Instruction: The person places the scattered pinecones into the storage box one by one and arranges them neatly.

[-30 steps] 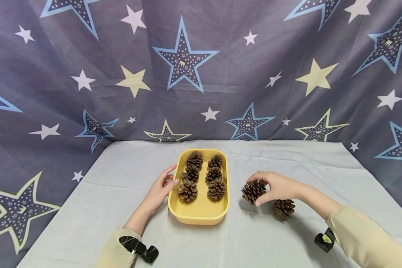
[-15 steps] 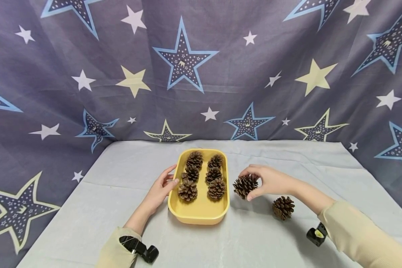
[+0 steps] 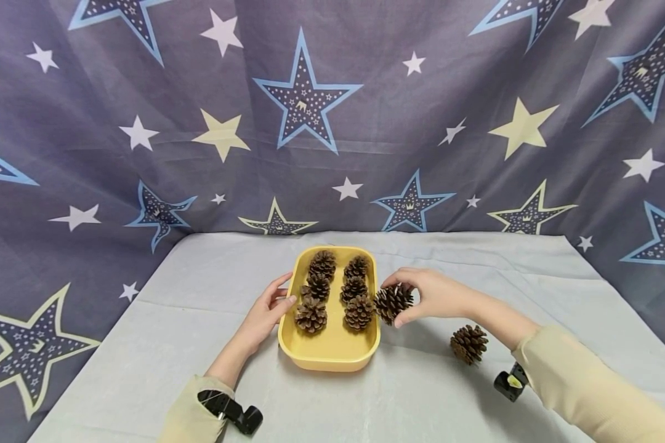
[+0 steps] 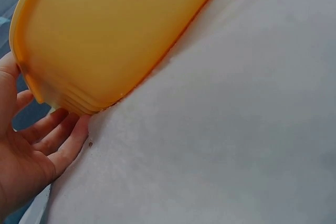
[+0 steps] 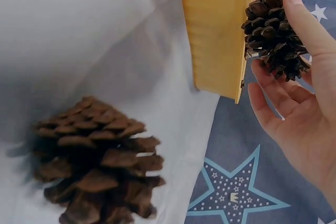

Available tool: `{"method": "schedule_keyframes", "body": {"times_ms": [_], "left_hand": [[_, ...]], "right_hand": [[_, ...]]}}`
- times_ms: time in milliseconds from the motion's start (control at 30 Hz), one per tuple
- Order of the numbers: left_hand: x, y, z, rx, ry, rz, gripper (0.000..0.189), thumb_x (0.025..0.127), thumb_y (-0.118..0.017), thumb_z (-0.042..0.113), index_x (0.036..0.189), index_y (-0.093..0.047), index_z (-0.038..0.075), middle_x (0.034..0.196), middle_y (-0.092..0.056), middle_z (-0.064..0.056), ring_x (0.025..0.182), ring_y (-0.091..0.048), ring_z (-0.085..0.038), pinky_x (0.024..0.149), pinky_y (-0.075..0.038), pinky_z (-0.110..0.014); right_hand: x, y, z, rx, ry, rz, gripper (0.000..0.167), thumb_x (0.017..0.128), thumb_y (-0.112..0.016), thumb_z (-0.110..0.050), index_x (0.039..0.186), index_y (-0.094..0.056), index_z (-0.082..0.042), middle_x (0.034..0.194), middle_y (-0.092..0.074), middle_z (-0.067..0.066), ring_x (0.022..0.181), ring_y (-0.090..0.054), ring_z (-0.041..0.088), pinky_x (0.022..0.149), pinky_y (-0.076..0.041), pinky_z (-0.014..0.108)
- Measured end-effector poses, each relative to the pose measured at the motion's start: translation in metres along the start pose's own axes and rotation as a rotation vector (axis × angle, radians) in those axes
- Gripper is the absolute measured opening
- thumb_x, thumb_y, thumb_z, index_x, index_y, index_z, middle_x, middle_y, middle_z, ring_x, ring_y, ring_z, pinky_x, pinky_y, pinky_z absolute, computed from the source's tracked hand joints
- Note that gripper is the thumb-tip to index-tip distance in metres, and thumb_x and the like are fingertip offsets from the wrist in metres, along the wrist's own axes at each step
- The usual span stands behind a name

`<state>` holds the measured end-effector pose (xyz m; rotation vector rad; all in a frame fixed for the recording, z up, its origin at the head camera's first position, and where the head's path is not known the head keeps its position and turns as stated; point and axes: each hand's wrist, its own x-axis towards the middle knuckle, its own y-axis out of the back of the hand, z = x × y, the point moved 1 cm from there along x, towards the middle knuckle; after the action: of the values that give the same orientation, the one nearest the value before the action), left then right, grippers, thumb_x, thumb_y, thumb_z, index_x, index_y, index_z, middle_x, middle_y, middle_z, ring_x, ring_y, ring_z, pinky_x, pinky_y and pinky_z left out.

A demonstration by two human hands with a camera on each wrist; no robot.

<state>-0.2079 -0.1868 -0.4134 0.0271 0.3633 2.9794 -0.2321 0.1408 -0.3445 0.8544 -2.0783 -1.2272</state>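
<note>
My right hand [image 3: 440, 293] holds a brown pine cone [image 3: 392, 304] between thumb and fingers, just right of the yellow plastic bin [image 3: 332, 363] and overlapping its rim in the head view. In the right wrist view this pine cone [image 5: 273, 35] is raised beside the bin's side wall [image 5: 218, 35]. At the bin's left side is my left hand [image 3: 266, 314], thumb over the rim and fingers against the outer wall. Inside the bin, several pine cones stand in two rows, a left row [image 3: 311, 315] and a right row [image 3: 358, 312]. The bin's front part shows bare floor.
Another pine cone [image 3: 468, 344] lies on the pale tablecloth [image 3: 410, 400] below my right forearm, large and near in the right wrist view. A dark star-patterned curtain [image 3: 332, 166] hangs behind the table. Each wrist carries a black camera mount [image 3: 229, 411].
My right hand has carried its pine cone left and slightly up, from the cloth beside the other loose cone to the bin's right rim. The left hand and the bin stay put.
</note>
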Motion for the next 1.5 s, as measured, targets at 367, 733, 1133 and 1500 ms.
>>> {"method": "schedule_keyframes", "body": {"times_ms": [367,733,1133,1500], "left_hand": [[-0.001,-0.001,0.002,-0.002,0.002,0.004,0.054,0.093,-0.052,0.017,0.142,-0.030,0.015,0.124,-0.046,-0.022,0.100,-0.053,-0.027,0.071,-0.052,-0.027],[0.000,0.000,0.001,-0.008,-0.004,-0.001,0.054,0.093,-0.052,0.017,0.142,-0.030,0.016,0.124,-0.047,-0.021,0.102,-0.053,-0.029,0.073,-0.053,-0.032],[0.000,0.000,0.000,0.001,-0.002,0.001,0.055,0.092,-0.053,0.019,0.142,-0.029,0.015,0.124,-0.046,-0.022,0.101,-0.053,-0.029,0.074,-0.053,-0.032],[-0.001,0.000,0.001,-0.004,0.004,0.002,0.055,0.093,-0.052,0.019,0.142,-0.029,0.015,0.124,-0.046,-0.022,0.104,-0.051,-0.034,0.076,-0.053,-0.035]], "right_hand": [[0.014,-0.004,-0.012,0.002,0.020,0.002,0.070,0.066,-0.073,-0.051,0.123,-0.053,-0.017,0.122,-0.056,-0.003,0.112,-0.052,0.017,0.095,-0.043,0.039],[0.030,-0.013,-0.024,0.025,0.042,-0.040,0.069,0.067,-0.072,-0.051,0.124,-0.053,-0.017,0.123,-0.055,-0.004,0.115,-0.049,0.016,0.100,-0.039,0.037],[0.046,-0.027,-0.036,-0.005,0.104,-0.073,0.064,0.067,-0.076,-0.043,0.121,-0.055,-0.015,0.119,-0.055,-0.003,0.113,-0.049,0.014,0.100,-0.038,0.034],[0.058,-0.042,-0.050,-0.024,0.112,-0.174,0.064,0.070,-0.075,-0.042,0.124,-0.053,-0.014,0.118,-0.052,-0.002,0.113,-0.047,0.013,0.100,-0.038,0.032]]}}
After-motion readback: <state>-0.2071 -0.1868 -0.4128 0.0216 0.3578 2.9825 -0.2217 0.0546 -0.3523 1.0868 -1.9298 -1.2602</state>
